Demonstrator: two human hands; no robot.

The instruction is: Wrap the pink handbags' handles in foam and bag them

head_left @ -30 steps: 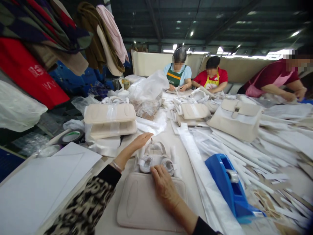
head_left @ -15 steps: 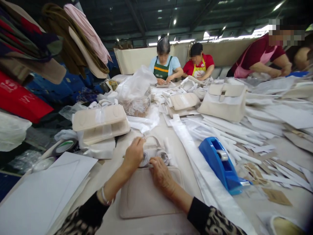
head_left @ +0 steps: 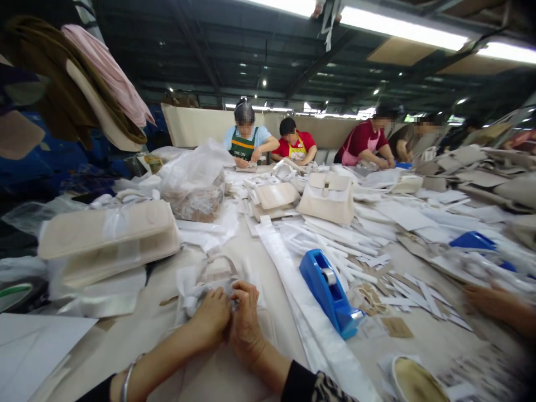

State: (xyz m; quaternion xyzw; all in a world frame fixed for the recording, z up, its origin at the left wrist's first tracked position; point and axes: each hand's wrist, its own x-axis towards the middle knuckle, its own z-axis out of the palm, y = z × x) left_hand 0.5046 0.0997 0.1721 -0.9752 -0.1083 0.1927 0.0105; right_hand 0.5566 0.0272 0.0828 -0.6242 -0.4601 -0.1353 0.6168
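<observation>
hands [head_left: 228, 321] on wrapped handle [head_left: 201, 285], tape dispenser [head_left: 329, 293]

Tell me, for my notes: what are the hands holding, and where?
Both the left hand and right hand pinch the white wrapping at the beige bag's top edge.

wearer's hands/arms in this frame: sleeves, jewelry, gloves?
Bare hands, no gloves. Left hand has a thin silver bangle at the wrist and a dark sleeve pushed far up. Right hand has a black cuff over a leopard-print sleeve.

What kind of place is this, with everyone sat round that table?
Probably a handbag workshop or packing floor: cream bags among white paper strips, a blue tape dispenser, and aproned workers along the long table.
</observation>
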